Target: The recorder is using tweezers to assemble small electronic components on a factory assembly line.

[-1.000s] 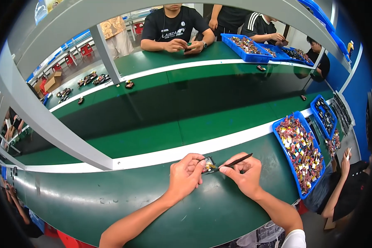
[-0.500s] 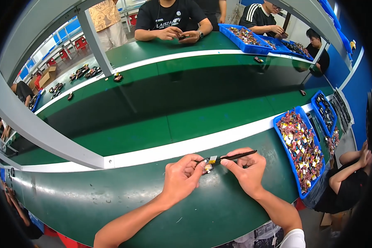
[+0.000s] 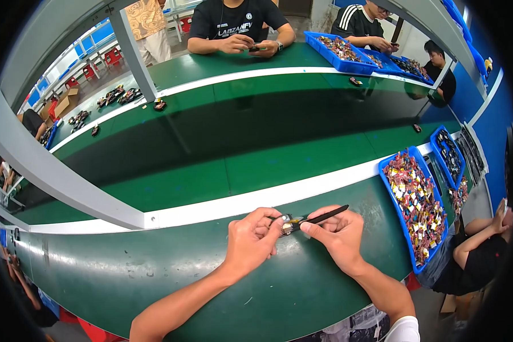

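Above the near edge of the green bench (image 3: 171, 285), my left hand (image 3: 249, 236) pinches a small dark electronic part (image 3: 287, 226) between thumb and fingers. Bits of silver and yellow show on that part, but its far side is hidden by my fingertips. My right hand (image 3: 339, 236) is closed round a slim black pen-shaped tool (image 3: 329, 214). Its back end points up and to the right, while the front end reaches the right side of the small part. Whether the tip touches it, I cannot tell.
At right stands a blue tray (image 3: 402, 219) heaped with small wired parts, with a smaller blue tray (image 3: 455, 181) of black pieces behind it. A green conveyor belt (image 3: 256, 165) carries a few small parts beyond the white rail (image 3: 279, 199). A grey frame post (image 3: 74, 191) crosses the left. People sit opposite.
Both hands keep their holds. The tool has shifted slightly left and down with my right hand, and the yellow piece on the small part now lies lower. Parts on the belt have edged left.
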`<state>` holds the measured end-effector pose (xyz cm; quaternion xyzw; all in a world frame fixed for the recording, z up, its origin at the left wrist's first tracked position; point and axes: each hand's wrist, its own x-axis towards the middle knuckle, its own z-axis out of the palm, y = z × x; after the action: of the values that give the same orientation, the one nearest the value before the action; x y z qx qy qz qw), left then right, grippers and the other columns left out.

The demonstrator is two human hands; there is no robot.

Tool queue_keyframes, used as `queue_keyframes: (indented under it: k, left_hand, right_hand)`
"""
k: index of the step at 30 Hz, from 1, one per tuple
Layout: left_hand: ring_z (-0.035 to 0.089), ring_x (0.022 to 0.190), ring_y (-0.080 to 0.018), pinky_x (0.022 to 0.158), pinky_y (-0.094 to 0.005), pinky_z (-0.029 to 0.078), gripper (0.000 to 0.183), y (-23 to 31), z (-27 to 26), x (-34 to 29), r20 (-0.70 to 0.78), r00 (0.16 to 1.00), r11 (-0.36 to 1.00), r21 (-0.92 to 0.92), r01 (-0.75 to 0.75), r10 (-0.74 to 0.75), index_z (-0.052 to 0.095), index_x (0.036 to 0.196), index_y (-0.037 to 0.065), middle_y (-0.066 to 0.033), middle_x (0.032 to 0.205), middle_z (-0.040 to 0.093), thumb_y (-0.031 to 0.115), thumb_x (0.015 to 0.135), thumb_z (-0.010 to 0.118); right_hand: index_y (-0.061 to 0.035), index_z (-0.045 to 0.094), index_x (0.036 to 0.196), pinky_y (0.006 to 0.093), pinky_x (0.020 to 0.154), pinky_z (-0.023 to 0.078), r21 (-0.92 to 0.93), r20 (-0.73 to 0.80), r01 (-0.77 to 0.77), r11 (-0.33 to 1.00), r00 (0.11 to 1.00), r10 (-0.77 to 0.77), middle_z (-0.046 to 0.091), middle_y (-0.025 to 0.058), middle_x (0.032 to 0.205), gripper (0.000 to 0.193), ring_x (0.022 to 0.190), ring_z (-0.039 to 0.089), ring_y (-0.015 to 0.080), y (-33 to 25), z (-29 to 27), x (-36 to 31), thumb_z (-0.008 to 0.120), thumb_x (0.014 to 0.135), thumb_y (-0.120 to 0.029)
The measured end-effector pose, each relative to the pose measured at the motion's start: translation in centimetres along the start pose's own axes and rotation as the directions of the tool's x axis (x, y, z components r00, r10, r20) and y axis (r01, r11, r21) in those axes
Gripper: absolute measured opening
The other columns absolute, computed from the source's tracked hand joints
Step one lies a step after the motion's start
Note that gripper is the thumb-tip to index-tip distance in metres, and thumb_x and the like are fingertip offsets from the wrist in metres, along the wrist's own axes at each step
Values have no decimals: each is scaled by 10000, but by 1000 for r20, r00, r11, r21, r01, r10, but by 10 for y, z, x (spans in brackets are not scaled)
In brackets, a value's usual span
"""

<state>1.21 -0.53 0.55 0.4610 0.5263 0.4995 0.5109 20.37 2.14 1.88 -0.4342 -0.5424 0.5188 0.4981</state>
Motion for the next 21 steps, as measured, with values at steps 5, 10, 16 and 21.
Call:
queue_keyframes:
  k: [5,10,16,21]
  left_hand:
    - [623,514,-90,417,-248,456,151,-2,0,0,-2,1000,1000,2,-30,30,670,1082,-36,-76,754,714,78,983,673]
    - [625,515,-93,413,-250,453,132,0,0,-3,-2,998,998,16,-65,65,670,1078,-36,-88,765,719,60,988,660]
    - [631,521,-95,418,-249,462,132,-5,2,0,7,996,996,30,-84,83,670,1082,-38,-102,784,732,53,987,658]
    - [646,545,-102,439,-248,491,136,-2,1,-5,7,988,985,75,-156,156,671,1101,-28,-109,809,743,53,993,654]
  right_hand:
    - [44,703,954,166,483,337,-77,11,-60,995,998,61,731,48,805,163,578,488,-22,-6,-2,2,815,836,34]
    - [40,715,951,166,458,287,-112,29,-56,992,998,60,748,42,825,159,552,429,-41,-1,-3,0,824,839,13]
    - [38,721,949,166,452,271,-199,25,-21,980,999,27,751,41,827,151,543,407,-47,-5,-3,0,821,839,13]
    - [55,704,974,184,548,497,-16,74,-112,994,991,113,760,109,857,169,674,652,43,-6,0,2,811,850,14]
